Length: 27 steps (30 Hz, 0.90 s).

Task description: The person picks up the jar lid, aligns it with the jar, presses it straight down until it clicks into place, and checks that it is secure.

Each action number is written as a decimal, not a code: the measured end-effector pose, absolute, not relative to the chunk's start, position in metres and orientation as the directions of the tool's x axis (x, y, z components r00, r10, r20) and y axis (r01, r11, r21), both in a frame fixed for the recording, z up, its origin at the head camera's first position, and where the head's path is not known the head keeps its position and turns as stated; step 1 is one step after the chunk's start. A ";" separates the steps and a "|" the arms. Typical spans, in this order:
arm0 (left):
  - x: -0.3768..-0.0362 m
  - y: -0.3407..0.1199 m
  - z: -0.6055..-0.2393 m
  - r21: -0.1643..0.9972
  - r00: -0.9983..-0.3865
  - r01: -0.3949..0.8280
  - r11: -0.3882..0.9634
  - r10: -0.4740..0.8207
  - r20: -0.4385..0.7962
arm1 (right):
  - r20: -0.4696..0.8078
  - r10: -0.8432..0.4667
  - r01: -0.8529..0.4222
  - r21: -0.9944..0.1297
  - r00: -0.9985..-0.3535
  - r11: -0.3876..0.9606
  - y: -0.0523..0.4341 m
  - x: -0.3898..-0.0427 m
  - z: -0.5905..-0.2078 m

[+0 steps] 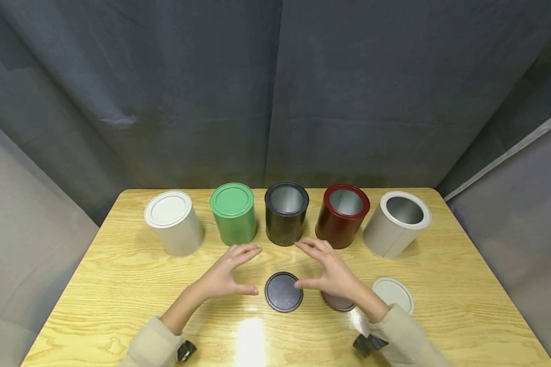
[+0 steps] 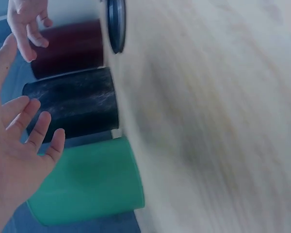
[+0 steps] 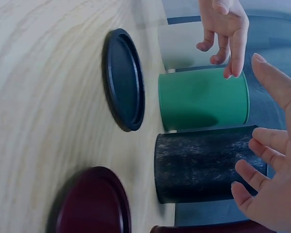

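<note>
My left hand [image 1: 227, 275] hovers above the table with fingers spread and nothing in its grasp, in front of the green can [image 1: 236, 229]. Facing it, my right hand [image 1: 330, 272] is likewise spread and holds nothing. A black lid [image 1: 283, 298] lies on the table between the two, nearest the right thumb. Behind the hands, the black can [image 1: 283, 227] stands uncovered. To its right is a dark red can [image 1: 337, 229], also open at the top. A dark red lid [image 1: 339, 303] is partly hidden under my right hand.
At the far left stands a white can [image 1: 179, 234] with its lid on; the green can is covered too. An uncovered off-white can [image 1: 387, 234] stands at the right of the row. Before it lies a white lid [image 1: 395, 294]. Grey curtains [image 1: 275, 102] rise behind the wooden table [image 1: 119, 285].
</note>
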State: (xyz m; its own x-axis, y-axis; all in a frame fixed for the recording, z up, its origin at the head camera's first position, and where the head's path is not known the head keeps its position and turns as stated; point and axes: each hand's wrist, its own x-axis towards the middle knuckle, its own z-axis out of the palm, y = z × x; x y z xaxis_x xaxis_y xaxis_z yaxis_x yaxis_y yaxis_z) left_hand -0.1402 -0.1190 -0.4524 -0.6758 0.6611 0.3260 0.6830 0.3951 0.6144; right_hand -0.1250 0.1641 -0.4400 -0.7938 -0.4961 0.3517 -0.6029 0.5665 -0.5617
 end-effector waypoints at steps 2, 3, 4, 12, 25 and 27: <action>-0.139 -0.118 -0.456 0.608 -0.665 0.690 0.392 0.676 0.319 | 0.358 -0.505 -0.614 -0.548 -0.786 0.567 0.166 -0.124 -0.444; -0.138 -0.118 -0.458 0.606 -0.659 0.693 0.391 0.683 0.314 | 0.361 -0.509 -0.620 -0.542 -0.781 0.567 0.166 -0.124 -0.446; -0.137 -0.118 -0.460 0.603 -0.656 0.695 0.393 0.689 0.307 | 0.366 -0.511 -0.625 -0.537 -0.778 0.566 0.167 -0.123 -0.448; -0.135 -0.115 -0.469 0.614 -0.664 0.667 0.421 0.709 0.235 | 0.376 -0.517 -0.636 -0.533 -0.769 0.558 0.171 -0.118 -0.464; -0.139 -0.107 -0.485 0.573 -0.664 0.649 0.501 0.740 0.105 | 0.220 -0.538 -0.554 -0.570 -0.814 0.606 0.170 -0.113 -0.483; -0.139 -0.106 -0.487 0.574 -0.664 0.641 0.509 0.743 0.083 | 0.205 -0.538 -0.546 -0.572 -0.817 0.612 0.170 -0.114 -0.486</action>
